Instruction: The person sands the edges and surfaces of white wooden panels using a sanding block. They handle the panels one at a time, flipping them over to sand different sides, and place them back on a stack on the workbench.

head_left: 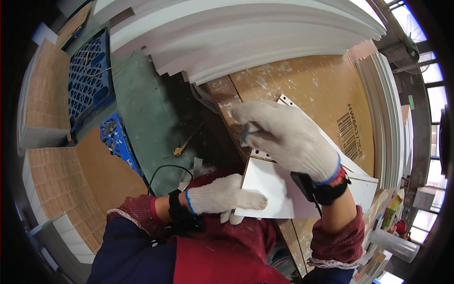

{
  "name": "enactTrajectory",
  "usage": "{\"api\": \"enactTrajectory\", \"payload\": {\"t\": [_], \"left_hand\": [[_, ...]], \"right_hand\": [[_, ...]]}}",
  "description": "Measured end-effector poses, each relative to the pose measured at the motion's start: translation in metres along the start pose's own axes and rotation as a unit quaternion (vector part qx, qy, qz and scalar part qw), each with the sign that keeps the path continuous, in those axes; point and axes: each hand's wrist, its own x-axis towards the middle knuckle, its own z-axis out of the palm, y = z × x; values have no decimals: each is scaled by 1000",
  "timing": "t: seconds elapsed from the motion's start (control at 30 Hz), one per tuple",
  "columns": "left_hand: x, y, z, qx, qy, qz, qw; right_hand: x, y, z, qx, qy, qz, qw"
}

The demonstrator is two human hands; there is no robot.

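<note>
Wearing a dark red cloth apron (pixel 227 251) at the near side and, just beyond it, holding the near left edge of a flat white rectangular panel (pixel 272 184) in the left hand (pixel 213 195), gloved in off-white knit with a blue cuff. Laying the left thumb on top of the panel and tucking fingers under its edge, so gripping narrowly around the board. Curling the right hand (pixel 288 139), in a matching glove, over the far end of the panel, just by a narrow edge strip with dark round holes (pixel 261 154), and holding thumb and fingertips close together; noticing a small bluish patch there, but unable to tell between pinching something and merely folding the fingers. Judging from this pose, working at the holed end, perhaps fitting or checking something, while steadying with the left. Calling next, most likely, for a firm left hold and careful right fingertips, without tilting the panel. Seeing beyond the right hand a long, narrow white strip (pixel 338 150), lying over a brown, white-scuffed cardboard surface (pixel 307 85); unable to tell about any join with the panel. Spotting at left a yellow tool (pixel 178 151) on a green surface (pixel 142 118) and, farthest off, facing tall stacks of white boards (pixel 265 45).
</note>
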Motion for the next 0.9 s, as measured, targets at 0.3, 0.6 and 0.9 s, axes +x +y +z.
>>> {"api": "enactTrajectory", "payload": {"t": [0.3,0.6,0.9], "left_hand": [[0,3,0,10,-4,-14,1000],[-2,8,1,-20,-27,17,999],[-3,10,2,-19,-21,14,1000]], "right_hand": [[-28,11,-9,146,190,69,968],[-92,16,-12,165,202,180,948],[-63,-1,5,-35,130,43,990]]}}
